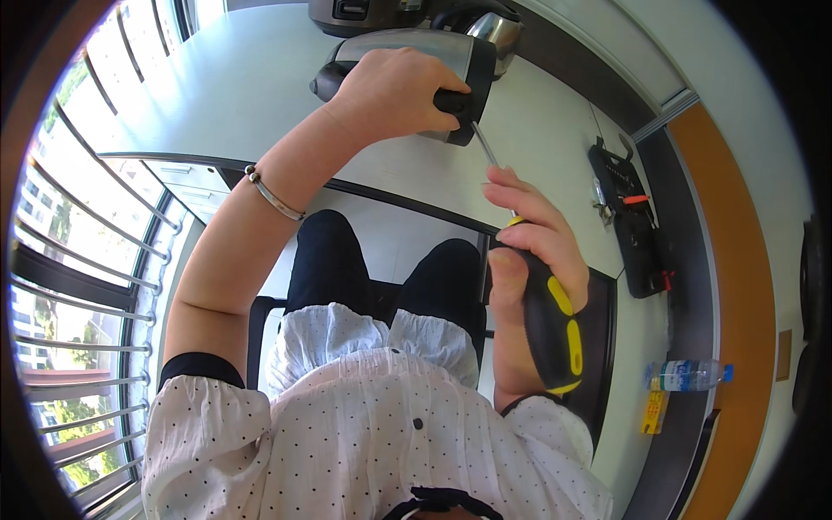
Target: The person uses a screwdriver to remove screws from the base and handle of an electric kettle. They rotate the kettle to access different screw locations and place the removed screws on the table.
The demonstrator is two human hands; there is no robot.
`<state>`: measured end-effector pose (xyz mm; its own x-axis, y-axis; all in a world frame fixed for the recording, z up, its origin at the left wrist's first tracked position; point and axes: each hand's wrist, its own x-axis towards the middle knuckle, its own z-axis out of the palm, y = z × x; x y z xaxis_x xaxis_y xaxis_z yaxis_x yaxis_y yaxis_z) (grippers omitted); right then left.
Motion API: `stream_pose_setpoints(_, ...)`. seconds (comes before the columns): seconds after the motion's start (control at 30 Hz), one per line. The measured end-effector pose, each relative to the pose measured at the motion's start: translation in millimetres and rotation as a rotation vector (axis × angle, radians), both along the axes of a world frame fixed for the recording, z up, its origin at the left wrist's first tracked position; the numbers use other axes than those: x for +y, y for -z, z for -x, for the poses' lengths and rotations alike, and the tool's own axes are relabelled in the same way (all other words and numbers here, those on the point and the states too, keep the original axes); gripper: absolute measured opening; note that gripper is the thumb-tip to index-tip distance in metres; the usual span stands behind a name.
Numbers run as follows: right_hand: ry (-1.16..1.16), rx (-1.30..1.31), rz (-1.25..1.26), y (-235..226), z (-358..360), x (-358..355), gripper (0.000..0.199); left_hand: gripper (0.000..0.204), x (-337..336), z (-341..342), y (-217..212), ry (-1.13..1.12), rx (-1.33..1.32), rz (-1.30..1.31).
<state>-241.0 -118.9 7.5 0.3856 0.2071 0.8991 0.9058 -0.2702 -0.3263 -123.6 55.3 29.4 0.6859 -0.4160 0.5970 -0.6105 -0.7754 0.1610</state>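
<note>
1 head-worn fisheye view: faces down past the blouse to nearby left hand, right hand, worktop.

White table — jug (on its side), kettle, tool case, bottle, yellow pack.

- pale grey-white flat counter, thin black edge
- tall barred glass window on left, brightly daylit
- light grey smooth floor below counter
- orange-brown flat panel at right, dark grey strip beside it
</note>
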Motion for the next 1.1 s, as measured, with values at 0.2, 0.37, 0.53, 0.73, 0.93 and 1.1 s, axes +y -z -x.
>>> stream_pose_setpoints(0.2,0.006,-0.081,0.015,3,-10,11,0.033,0.035,1,-2,0,0.006,0.000,0.002)
stream_pose_setpoints(0.37,0.031,-0.149,-0.008,11,-23,15,0.032,0.034,0,-2,1,0.000,0.001,-0.003)
stream_pose_setpoints(0.53,0.041,-0.200,-0.027,16,-31,18,0.031,0.034,0,-3,2,-0.006,-0.017,-0.007)
stream_pose_setpoints(0.73,0.084,-0.162,0.005,13,-27,21,0.028,0.036,-1,-2,1,-0.006,-0.012,-0.021)
stream_pose_setpoints(0.93,0.037,-0.025,-0.218,8,-25,35,0.023,0.036,-4,-2,2,0.002,-0.027,-0.026)
stream_pose_setpoints(1.1,-0.171,0.037,-0.352,2,-31,34,0.025,0.035,-2,2,1,0.005,-0.016,-0.060)
